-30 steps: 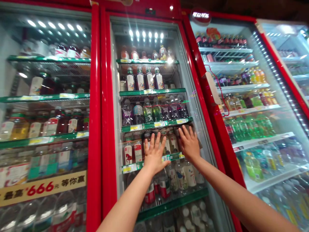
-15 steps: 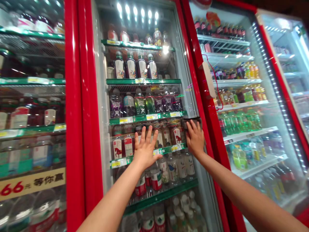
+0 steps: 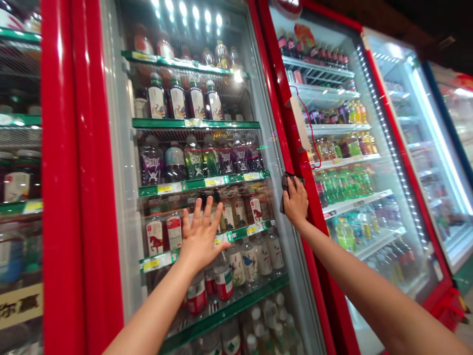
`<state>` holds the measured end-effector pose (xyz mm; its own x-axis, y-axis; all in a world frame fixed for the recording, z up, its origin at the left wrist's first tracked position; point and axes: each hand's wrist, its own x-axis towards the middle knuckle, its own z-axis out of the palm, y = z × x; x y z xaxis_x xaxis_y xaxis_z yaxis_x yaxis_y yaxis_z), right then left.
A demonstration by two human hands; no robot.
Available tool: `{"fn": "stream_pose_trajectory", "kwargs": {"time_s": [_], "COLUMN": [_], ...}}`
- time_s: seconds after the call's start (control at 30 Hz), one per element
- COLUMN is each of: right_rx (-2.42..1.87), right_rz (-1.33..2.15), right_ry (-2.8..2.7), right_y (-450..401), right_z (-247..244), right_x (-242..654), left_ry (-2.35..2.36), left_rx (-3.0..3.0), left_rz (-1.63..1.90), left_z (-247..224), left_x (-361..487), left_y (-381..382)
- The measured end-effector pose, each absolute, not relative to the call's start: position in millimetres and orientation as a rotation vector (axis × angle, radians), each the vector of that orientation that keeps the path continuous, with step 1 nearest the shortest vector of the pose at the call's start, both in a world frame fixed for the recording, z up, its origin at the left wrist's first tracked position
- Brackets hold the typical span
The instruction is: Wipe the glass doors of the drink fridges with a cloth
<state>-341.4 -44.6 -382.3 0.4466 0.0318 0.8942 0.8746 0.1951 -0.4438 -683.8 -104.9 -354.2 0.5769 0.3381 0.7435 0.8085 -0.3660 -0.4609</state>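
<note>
The palm of my left hand (image 3: 199, 241) lies flat on the glass door (image 3: 264, 207) of a red-framed drinks cooler, fingers spread. Nothing is in it. To the right, my right hand (image 3: 296, 201) presses a dark, bunched cloth (image 3: 284, 184) at the door's right edge, where the glass meets the red frame (image 3: 280, 143). Its fingers lie over the cloth and hide part of it. Behind the glass, near my left hand, stand bottles with red-and-white labels (image 3: 155, 236) on a green-edged shelf (image 3: 170, 257).
A second cooler (image 3: 354, 197) with lit shelves of bottles stands to the right, with more coolers beyond. A pale box (image 3: 298, 123) with a red cord (image 3: 312, 130) is fixed between the doors. Another red-framed cooler (image 3: 61, 172) is at the left.
My view has turned to the right. My right hand and the cloth have shifted right, from the glass edge toward the red frame. My left hand stays spread at about the same place on the glass.
</note>
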Motion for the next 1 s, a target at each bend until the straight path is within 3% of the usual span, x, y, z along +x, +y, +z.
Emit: {"fn": "stream_pose_trajectory", "kwargs": {"time_s": [0.17,0.37,0.43,0.63,0.7,0.9,1.0], "right_rx": [-1.204,-1.135,-1.103,-1.089,-1.102,-1.126,-1.134], "right_rz": [-0.734,-0.806,-0.798,-0.751,-0.759,-0.819,-0.82], "right_ry": [-1.01,-1.061,-1.07,-1.053,-1.057,-1.172,-1.167], "right_y": [-37.4,-43.7,-43.0,-37.2,-41.5,-63.6,-59.1], "right_z": [-333.6,-406.7,-411.3,-344.5,-366.2,-518.9,-498.4], "right_x": [-315.8,-326.5,-327.1,-317.5,-321.7,-336.0,-329.0], "left_ry": [-0.897,-0.906,-0.905,-0.878,-0.885,-0.89,-0.88], "left_rx": [-1.947,-1.957,-1.956,-1.958,-1.964,-1.969,-1.98], "left_rz": [-0.7,-0.691,-0.692,-0.708,-0.7,-0.712,-0.727], "left_z": [-354.1,-353.7,-353.5,-353.2,-352.9,-352.0,-352.1], "left_x": [-684.2,-683.8,-684.3,-686.0,-685.3,-682.4,-682.4], "left_y": [-102.7,-101.3,-100.6,-98.9,-99.8,-103.1,-103.0]}}
